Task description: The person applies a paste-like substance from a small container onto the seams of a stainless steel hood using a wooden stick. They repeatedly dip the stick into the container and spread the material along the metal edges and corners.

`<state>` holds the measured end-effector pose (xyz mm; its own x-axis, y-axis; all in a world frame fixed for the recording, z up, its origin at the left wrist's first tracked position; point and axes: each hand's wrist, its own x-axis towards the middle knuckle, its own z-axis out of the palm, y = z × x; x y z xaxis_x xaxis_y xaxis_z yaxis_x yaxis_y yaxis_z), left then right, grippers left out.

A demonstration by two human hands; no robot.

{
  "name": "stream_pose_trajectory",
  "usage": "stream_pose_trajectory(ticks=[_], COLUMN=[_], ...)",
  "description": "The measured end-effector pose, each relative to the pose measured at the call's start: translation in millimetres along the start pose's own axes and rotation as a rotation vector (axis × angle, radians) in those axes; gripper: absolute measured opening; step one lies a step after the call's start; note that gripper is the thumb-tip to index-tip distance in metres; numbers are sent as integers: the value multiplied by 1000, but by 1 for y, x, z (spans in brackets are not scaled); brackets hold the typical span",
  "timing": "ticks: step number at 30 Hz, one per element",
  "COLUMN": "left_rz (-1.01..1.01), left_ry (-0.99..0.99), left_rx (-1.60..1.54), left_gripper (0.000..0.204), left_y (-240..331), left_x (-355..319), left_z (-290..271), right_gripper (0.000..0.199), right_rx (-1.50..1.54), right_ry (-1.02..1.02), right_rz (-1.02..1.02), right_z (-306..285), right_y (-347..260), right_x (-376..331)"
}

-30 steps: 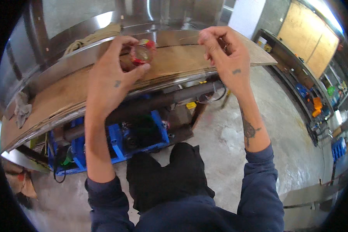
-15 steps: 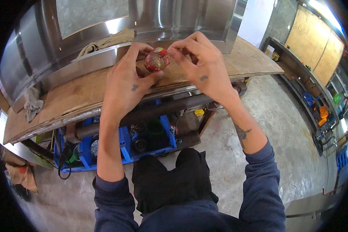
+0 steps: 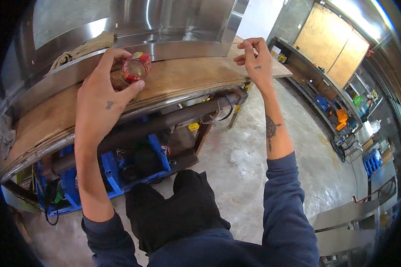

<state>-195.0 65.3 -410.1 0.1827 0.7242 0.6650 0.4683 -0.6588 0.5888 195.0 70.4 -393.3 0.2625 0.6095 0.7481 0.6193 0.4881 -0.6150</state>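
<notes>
My left hand (image 3: 100, 95) grips a small, round container (image 3: 137, 70) with a red printed wrap and a pale, see-through end turned towards me. Thumb and fingers hold it from its left side, above the wooden bench top (image 3: 182, 76). Out to the right, over the bench's right end, my right hand (image 3: 256, 60) is raised with its fingers pinched. A very thin, short strand or sliver seems to stick out leftward from the fingertips; it is too small to name.
A curved, shiny metal panel (image 3: 173, 18) stands along the back of the bench, with a tan cloth (image 3: 82, 50) on it. Blue bins (image 3: 158, 153) sit beneath the bench. Across the concrete floor (image 3: 236, 178), a long shelf (image 3: 305, 84) runs at the right. Metal sheets (image 3: 347, 218) stand lower right.
My right hand has moved away from the round container, out to the right. My left hand keeps its hold on the container. The view has turned to the right.
</notes>
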Motion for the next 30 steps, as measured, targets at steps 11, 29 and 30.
stream_pose_trajectory(ticks=[11,29,30], left_rz=[-6,8,3], left_ry=[-8,3,2], left_rx=[-17,-3,-3], left_gripper=[51,50,50], left_y=[-3,-6,-5], left_x=[-1,-1,-2], left_z=[0,2,1], right_gripper=[19,21,21], right_rx=[-78,-196,-194], right_ry=[-50,-98,-99], right_rz=[72,87,87], right_z=[0,-1,0], right_y=[16,22,23], right_x=[-6,0,0])
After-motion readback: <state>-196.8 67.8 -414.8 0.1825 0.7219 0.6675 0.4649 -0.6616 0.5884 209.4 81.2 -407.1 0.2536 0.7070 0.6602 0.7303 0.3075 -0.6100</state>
